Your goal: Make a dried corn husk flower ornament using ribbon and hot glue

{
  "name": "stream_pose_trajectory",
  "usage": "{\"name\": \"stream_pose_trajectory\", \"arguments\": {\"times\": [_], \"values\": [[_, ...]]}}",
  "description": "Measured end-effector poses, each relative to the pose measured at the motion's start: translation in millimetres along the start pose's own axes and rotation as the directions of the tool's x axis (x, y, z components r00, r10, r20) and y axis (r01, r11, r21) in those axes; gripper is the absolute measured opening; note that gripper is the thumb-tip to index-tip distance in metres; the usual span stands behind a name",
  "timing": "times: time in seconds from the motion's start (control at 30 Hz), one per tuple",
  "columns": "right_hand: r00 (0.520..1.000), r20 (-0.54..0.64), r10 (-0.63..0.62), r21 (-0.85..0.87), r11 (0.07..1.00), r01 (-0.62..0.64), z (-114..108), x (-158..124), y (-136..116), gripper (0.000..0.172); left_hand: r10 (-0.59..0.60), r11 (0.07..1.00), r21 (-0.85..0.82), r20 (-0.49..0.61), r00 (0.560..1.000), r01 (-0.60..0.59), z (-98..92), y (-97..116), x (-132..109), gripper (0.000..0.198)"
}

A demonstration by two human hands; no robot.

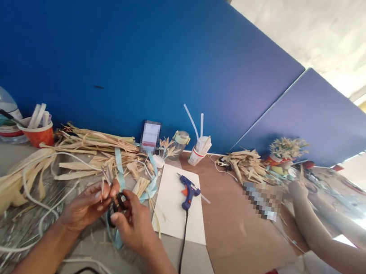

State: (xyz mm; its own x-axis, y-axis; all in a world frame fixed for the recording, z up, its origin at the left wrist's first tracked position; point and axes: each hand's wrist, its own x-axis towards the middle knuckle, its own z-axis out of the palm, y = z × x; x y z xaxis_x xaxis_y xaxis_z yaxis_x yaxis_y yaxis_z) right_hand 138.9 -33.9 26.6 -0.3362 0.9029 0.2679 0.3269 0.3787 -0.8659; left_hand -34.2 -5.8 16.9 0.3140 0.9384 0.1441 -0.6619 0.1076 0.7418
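Bottle (1, 111) with red cap stands far to the left of the grip and beyond it, and red cup (42, 136) holding pens is beside it. Nearer to the grip, still on its left, lie a wide dry husk (10, 190) and a white cord (24, 173); a bundle of husks (97, 136) lies just beyond the hands. Left hand (87, 203) has its fingertips together, pinching a thin pale strip (102, 190) in front of the body. Immediately to the right, right hand (137, 221) is closed around the black handles of scissors (122, 200), whose tips point away, near the strip. Whether the blades touch it, I cannot tell. Light-blue ribbon (119, 164) passes behind the grip. To the right of the grip, a blue glue gun (191, 192) rests on a white sheet (171, 221), and a paper cup (195, 158) with glue sticks stands beyond it. Farthest right of the grip is a co-worker's hand (298, 190), near another pile of husks (247, 165).
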Motion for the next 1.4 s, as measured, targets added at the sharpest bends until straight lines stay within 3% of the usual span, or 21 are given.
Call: {"name": "stream_pose_trajectory", "arguments": {"times": [0.1,0.23,0.4,0.47,0.57,0.7,0.87,0.93,1.0,1.07,1.17,1.3,1.4], "values": [[0.999,-0.022,0.027,-0.053,0.998,-0.028,2.5,-0.5,-0.1,0.049,0.003,1.0,-0.006,-0.048,0.999,-0.004,-1.1,0.7,-0.2,0.022],[0.962,-0.209,-0.175,-0.064,0.984,0.165,3.8,0.9,0.2,0.046,0.046,0.999,-0.012,-0.114,0.992,-0.048,-2.8,3.9,-0.6,0.023],[0.913,-0.356,-0.202,-0.069,0.979,0.19,1.2,1.2,2.0,0.023,0.077,0.996,-0.026,-0.13,0.988,-0.081,-4.0,5.0,-0.1,0.023],[0.909,-0.341,-0.242,-0.109,0.97,0.217,0.0,0.0,3.5,0.031,0.075,0.996,-0.033,-0.12,0.99,-0.079,-3.7,4.8,0.3,0.023],[0.93,-0.227,-0.289,-0.101,0.957,0.273,0.4,-1.9,5.2,0.048,0.083,0.995,-0.041,-0.109,0.991,-0.088,-2.5,4.9,0.6,0.023],[0.984,-0.12,-0.134,-0.112,0.986,0.12,0.5,-1.4,5.7,0.06,0.098,0.992,-0.062,-0.153,0.983,-0.109,-0.6,7.7,0.1,0.022],[0.995,-0.054,0.084,-0.272,0.958,-0.096,-6.2,1.8,3.4,0.031,0.153,0.974,-0.12,-0.268,0.951,-0.191,-0.4,15.3,-0.8,0.026],[0.996,-0.024,0.092,-0.299,0.949,-0.095,-8.7,2.3,3.0,0.022,0.162,0.968,-0.137,-0.291,0.943,-0.209,-0.8,16.9,-0.6,0.027],[0.999,-0.027,0.019,-0.325,0.945,-0.027,-10.6,2.6,3.1,0.018,0.156,0.969,-0.143,-0.281,0.947,-0.202,-0.8,16.3,-0.1,0.028],[0.991,-0.097,-0.094,-0.343,0.938,0.056,-12.2,2.7,3.1,0.02,0.141,0.975,-0.136,-0.246,0.959,-0.178,-0.4,13.9,0.3,0.027],[0.938,-0.271,-0.215,-0.311,0.942,0.126,-13.9,2.1,1.2,0.022,0.094,0.989,-0.098,-0.159,0.983,-0.11,1.7,8.8,0.5,0.023],[0.901,-0.375,-0.219,-0.2,0.968,0.153,-14.3,-0.2,-2.1,0.014,0.028,0.998,-0.048,-0.099,0.995,-0.033,5.8,4.3,0.8,0.021],[0.861,-0.466,-0.203,-0.259,0.962,0.087,-14.8,-0.1,-1.3,0.019,0.018,0.999,-0.046,-0.119,0.993,-0.024,7.7,3.8,1.5,0.021]]}}
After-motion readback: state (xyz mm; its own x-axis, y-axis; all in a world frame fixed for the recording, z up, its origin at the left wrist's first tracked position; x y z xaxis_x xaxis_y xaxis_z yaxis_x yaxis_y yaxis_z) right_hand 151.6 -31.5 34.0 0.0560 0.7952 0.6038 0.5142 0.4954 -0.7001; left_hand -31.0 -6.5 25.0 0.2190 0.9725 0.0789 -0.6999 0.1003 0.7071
